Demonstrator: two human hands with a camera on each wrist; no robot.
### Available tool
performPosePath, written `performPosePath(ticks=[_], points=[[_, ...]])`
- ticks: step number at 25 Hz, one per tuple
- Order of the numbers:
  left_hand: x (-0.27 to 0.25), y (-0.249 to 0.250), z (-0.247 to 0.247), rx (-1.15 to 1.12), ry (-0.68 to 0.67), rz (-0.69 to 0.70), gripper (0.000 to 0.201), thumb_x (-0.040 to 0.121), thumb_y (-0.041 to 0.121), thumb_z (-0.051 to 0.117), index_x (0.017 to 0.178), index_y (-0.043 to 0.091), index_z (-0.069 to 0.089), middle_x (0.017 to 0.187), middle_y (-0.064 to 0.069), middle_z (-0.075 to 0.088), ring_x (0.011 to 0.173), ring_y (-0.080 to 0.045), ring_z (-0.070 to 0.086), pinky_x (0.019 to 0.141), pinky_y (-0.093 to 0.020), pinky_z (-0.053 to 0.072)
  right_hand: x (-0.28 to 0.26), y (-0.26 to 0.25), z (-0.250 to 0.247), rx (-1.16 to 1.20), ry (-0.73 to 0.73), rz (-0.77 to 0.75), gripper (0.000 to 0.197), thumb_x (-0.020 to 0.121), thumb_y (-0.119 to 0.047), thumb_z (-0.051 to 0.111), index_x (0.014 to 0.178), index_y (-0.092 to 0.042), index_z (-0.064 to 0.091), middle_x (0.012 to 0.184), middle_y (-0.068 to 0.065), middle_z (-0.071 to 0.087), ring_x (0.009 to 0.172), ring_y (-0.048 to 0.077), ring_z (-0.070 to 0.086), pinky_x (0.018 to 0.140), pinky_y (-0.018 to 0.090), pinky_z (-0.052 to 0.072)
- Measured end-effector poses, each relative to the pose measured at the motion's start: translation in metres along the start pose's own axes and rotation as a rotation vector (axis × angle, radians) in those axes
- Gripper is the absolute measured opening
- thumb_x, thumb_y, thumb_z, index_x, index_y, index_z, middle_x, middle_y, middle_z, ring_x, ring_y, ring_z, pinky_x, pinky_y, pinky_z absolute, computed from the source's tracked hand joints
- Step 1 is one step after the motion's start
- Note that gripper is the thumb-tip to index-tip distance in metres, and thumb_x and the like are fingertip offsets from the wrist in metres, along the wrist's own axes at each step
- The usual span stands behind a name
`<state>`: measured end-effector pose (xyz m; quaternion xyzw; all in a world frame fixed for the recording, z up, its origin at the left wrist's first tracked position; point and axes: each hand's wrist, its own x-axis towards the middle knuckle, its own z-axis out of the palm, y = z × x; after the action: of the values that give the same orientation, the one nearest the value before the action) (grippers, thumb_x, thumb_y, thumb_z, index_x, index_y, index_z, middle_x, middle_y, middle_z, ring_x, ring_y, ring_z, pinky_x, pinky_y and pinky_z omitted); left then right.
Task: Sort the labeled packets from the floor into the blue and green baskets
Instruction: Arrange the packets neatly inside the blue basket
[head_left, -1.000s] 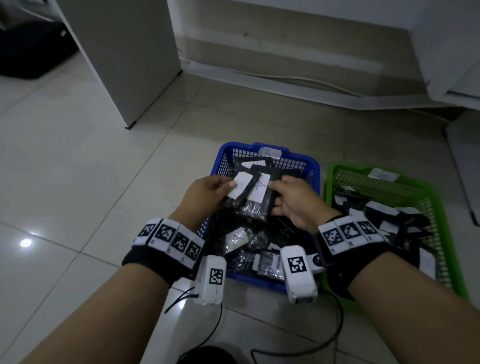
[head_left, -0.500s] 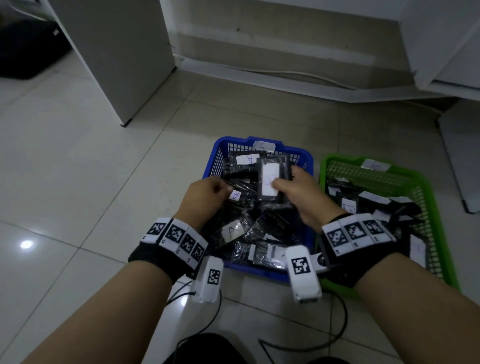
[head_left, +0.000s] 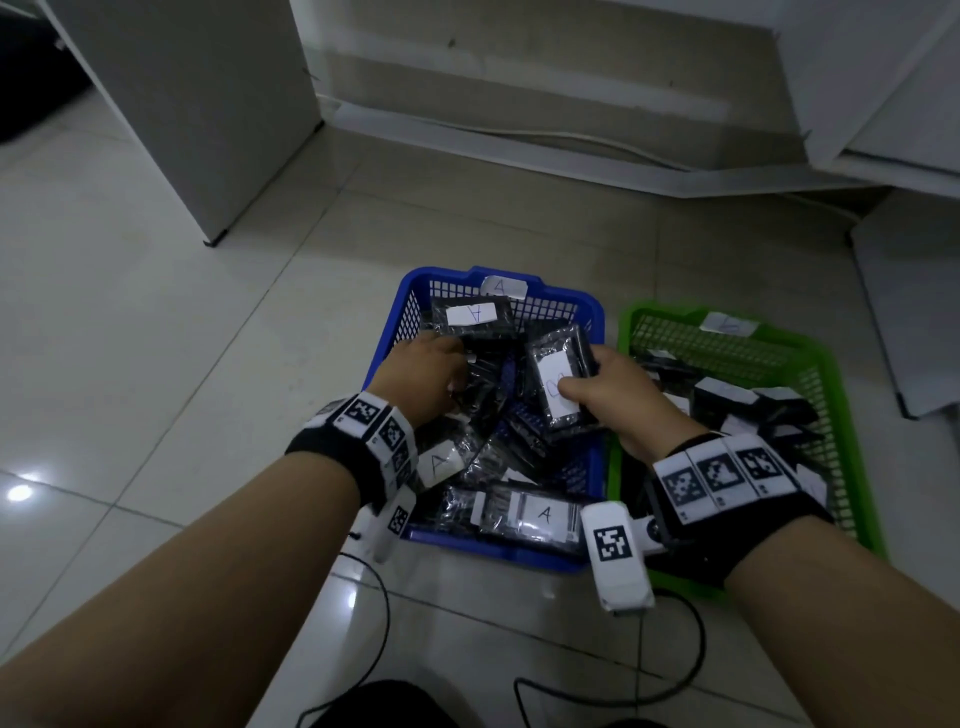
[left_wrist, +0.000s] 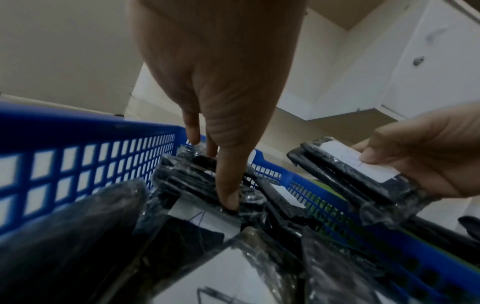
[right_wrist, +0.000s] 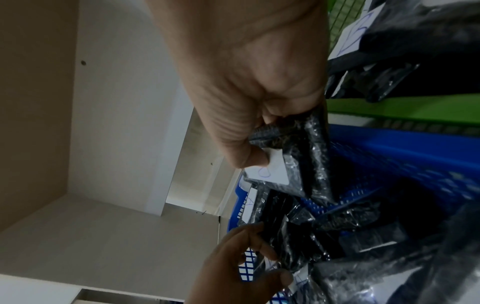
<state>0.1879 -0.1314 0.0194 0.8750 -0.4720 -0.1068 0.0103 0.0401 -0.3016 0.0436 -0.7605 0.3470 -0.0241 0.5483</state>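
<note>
The right hand (head_left: 610, 395) has a tight grip on a black packet (head_left: 561, 382), thumb pressed on its white label, above the blue basket (head_left: 410, 306). The packet's long axis runs away from the person, tilted slightly left. The left hand (head_left: 423, 376) pinches another packet (left_wrist: 207, 181) lying inside that basket, beside the green basket (head_left: 826, 364).

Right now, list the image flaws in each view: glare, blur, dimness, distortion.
Head view: dim overall, a bright glare spot on the floor tiles, wide-angle bending at the edges. Left wrist view: the near packets are soft with blur, while the left hand and blue basket read clearly. Right wrist view: turned sideways, murky, the packet in the right hand shows crinkle reflections.
</note>
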Motion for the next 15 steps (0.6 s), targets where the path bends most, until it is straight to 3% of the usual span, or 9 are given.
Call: performPosePath(ticks=[2,4,7,11,13,15], points=[[0.010,0.003,-0.001,0.004,-0.046,0.054,0.034,0.074,0.023,0.074,0.103,0.018,0.057,0.123,0.001,0.055,0.115,-0.022,0.050,0.094,-0.036,0.043,0.001,-0.001,-0.002,0.013,-0.006,0.000,0.026,0.078,-0.008,0.064,0.104,-0.012,0.065,0.098,0.008,0.070,0.089,0.025,0.066,0.078,0.034,0.053],[0.021,0.005,0.003,0.072,-0.108,0.063,0.055,0.074,0.022,0.074,0.121,0.021,0.044,0.118,-0.002,0.058,0.108,-0.023,0.056,0.090,-0.037,0.047,0.003,-0.001,-0.003,0.022,-0.002,-0.005,0.026,0.078,-0.007,0.065,0.104,-0.011,0.065,0.100,0.011,0.070,0.088,0.025,0.066,0.079,0.035,0.053],[0.035,0.005,0.013,0.208,-0.187,0.093,0.082,0.074,0.026,0.075,0.139,0.037,0.028,0.132,-0.001,0.055,0.119,-0.026,0.052,0.098,-0.045,0.046,0.008,0.001,-0.003,-0.002,0.022,-0.003,0.023,0.077,-0.009,0.066,0.101,-0.009,0.066,0.100,0.015,0.070,0.092,0.032,0.066,0.083,0.042,0.054],[0.041,0.005,0.018,0.330,-0.245,0.102,0.073,0.082,0.035,0.068,0.143,0.040,0.028,0.146,0.005,0.041,0.138,-0.026,0.030,0.112,-0.051,0.028,0.011,0.002,-0.002,-0.011,0.032,0.010,0.021,0.077,-0.010,0.067,0.098,-0.011,0.065,0.101,0.015,0.069,0.094,0.032,0.066,0.084,0.042,0.053],[0.039,0.005,0.016,0.289,-0.235,0.098,0.074,0.079,0.040,0.069,0.142,0.040,0.031,0.143,0.006,0.044,0.135,-0.024,0.033,0.110,-0.050,0.029,0.013,0.002,-0.002,-0.021,0.034,0.012,0.023,0.077,-0.010,0.067,0.100,-0.011,0.065,0.102,0.014,0.070,0.094,0.030,0.066,0.083,0.039,0.053],[0.038,0.000,0.006,0.082,-0.137,0.081,0.065,0.074,0.051,0.070,0.133,0.038,0.046,0.133,0.006,0.051,0.125,-0.021,0.045,0.105,-0.045,0.037,0.014,0.003,-0.003,-0.017,0.034,0.012,0.022,0.078,-0.009,0.066,0.100,-0.012,0.063,0.102,0.014,0.069,0.094,0.030,0.066,0.082,0.038,0.053]])
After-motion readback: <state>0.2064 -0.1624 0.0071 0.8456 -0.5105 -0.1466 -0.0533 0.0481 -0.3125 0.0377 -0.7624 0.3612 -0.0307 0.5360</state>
